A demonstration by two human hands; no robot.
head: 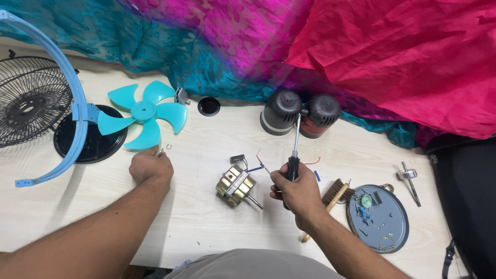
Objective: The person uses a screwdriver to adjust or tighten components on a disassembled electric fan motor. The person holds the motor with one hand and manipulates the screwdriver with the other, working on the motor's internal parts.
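My right hand [295,192] is wrapped around the black handle of a screwdriver [294,150], fingers clamped tight on it, with the metal shaft pointing away from me toward two dark motor housings [299,112] that stand at the far side of the desk [206,217]. The screwdriver is held above the desk, just right of a brass-coloured fan motor [236,185] that lies on its side with its shaft sticking out toward my right hand and thin red and blue wires trailing from it.

My left hand [151,166] rests knuckles-up on the desk, fingers curled together over something small; I cannot tell what is under them. A tiny metal clip [169,146] lies just beyond it, and beyond that the turquoise fan blade [144,112] lies flat, overlapping a round black base [90,142]. A light blue guard ring [72,98] arcs over the base, and a black wire grille [28,98] lies at the far left.

A small black cap [208,106] sits near the blade. To my right are a wooden-handled brush [336,195], a grey round cover [380,217] holding small parts, and a metal pin [411,181]. Teal, magenta and red cloth [310,46] is heaped along the back.
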